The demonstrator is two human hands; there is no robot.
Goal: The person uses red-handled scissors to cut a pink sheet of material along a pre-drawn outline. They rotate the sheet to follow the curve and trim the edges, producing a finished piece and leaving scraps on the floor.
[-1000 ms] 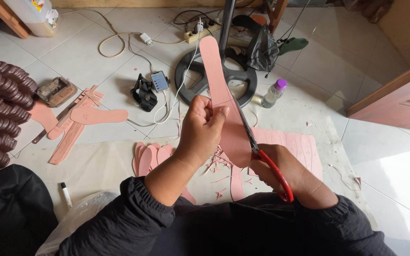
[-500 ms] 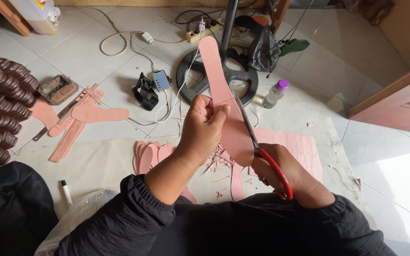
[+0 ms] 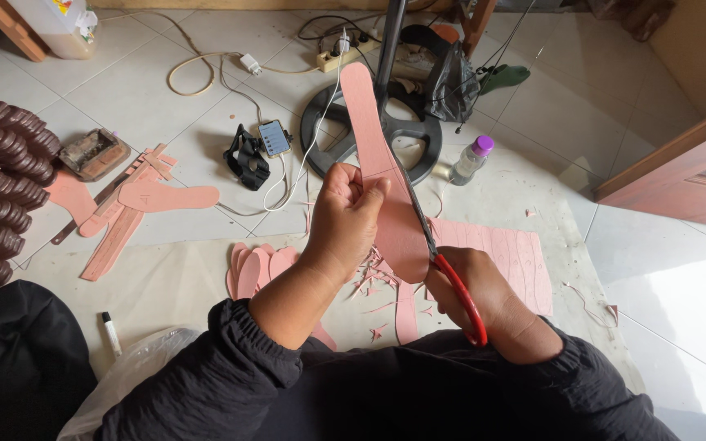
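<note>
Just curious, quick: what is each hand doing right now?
Left hand: closed, holding the pink sole piece.
Right hand: closed on the red scissors.

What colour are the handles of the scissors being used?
Red: the scissors' handles show in the right hand, clearest in the head view.

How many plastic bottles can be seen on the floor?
1: a small clear plastic bottle with purple cap stands on the tiled floor, right of the round black stand base. Others may be hidden.

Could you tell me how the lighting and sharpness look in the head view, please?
Head view: daylight, brightest on the tiles at right; left hand, pink insole piece and red-handled scissors are sharp; soft shadows under the phone; straight lines bow slightly near the edges.
</note>
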